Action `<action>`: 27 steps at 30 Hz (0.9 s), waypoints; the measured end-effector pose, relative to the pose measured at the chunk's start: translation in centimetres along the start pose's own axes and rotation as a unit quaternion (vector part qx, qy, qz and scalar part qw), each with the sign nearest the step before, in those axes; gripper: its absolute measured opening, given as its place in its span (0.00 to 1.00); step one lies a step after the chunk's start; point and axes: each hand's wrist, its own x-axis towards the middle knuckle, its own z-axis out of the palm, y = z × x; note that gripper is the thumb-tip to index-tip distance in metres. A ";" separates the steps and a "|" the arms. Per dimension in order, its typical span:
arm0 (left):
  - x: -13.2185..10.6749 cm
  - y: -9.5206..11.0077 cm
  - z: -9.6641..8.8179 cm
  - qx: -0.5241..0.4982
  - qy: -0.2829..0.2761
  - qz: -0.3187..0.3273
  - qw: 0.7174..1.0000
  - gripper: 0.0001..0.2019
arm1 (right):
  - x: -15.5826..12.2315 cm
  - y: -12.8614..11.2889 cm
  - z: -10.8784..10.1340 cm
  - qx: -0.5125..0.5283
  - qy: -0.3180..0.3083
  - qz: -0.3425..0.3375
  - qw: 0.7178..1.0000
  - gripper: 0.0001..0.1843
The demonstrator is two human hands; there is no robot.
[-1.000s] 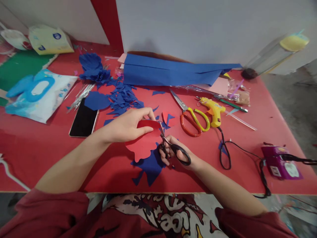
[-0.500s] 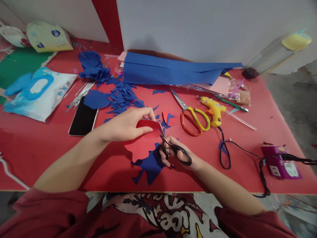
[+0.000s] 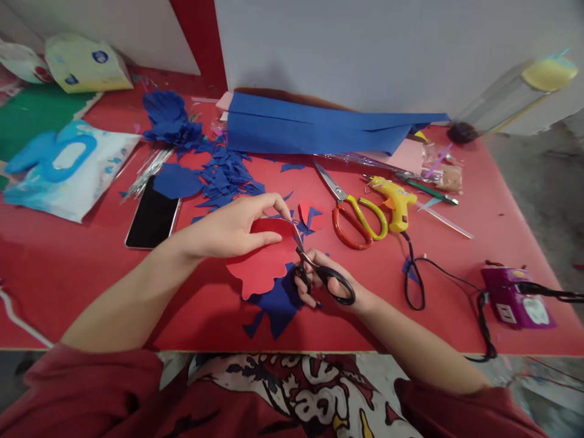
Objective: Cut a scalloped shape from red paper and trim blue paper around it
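My left hand (image 3: 237, 228) pinches a red paper piece (image 3: 258, 264) with a wavy lower edge, thumb on top. Through the black handles of a small pair of scissors (image 3: 335, 285) go the fingers of my right hand (image 3: 319, 277). The blades meet the paper's right edge near my left fingertips; whether they are parted is hard to tell. Below the red paper lies a blue paper scrap (image 3: 278, 307) with jagged edges. A small red and blue scrap (image 3: 310, 214) rests just beyond the blades.
Large scissors (image 3: 356, 213) and a yellow glue gun (image 3: 392, 198) lie to the right, its cord running toward a purple box (image 3: 517, 298). On the left are a phone (image 3: 152, 216), blue cuttings (image 3: 228, 176) and a wipes pack (image 3: 73, 167). Folded blue paper (image 3: 314, 128) lies at the back.
Hands, paper and scissors have hardly moved. My left index finger has shifted slightly right along the paper's top edge, and the whole view has tilted a little.
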 end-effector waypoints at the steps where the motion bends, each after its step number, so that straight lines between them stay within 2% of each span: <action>1: 0.0 0.0 0.0 -0.007 0.004 0.010 1.000 0.10 | 0.0 0.0 0.0 0.001 0.001 0.001 1.000 0.21; 9: 0.0 -0.1 0.0 -0.025 -0.004 0.068 0.997 0.18 | 0.2 -0.3 0.1 0.002 0.000 0.002 1.000 0.20; 16: 0.0 0.3 -0.4 -0.003 -0.012 0.053 0.999 0.14 | 0.1 -0.2 0.0 0.000 0.015 0.026 1.000 0.23; 27: -0.1 0.5 -0.8 -0.001 -0.038 0.042 0.998 0.16 | 0.1 -0.2 -0.2 0.004 0.005 0.036 0.999 0.22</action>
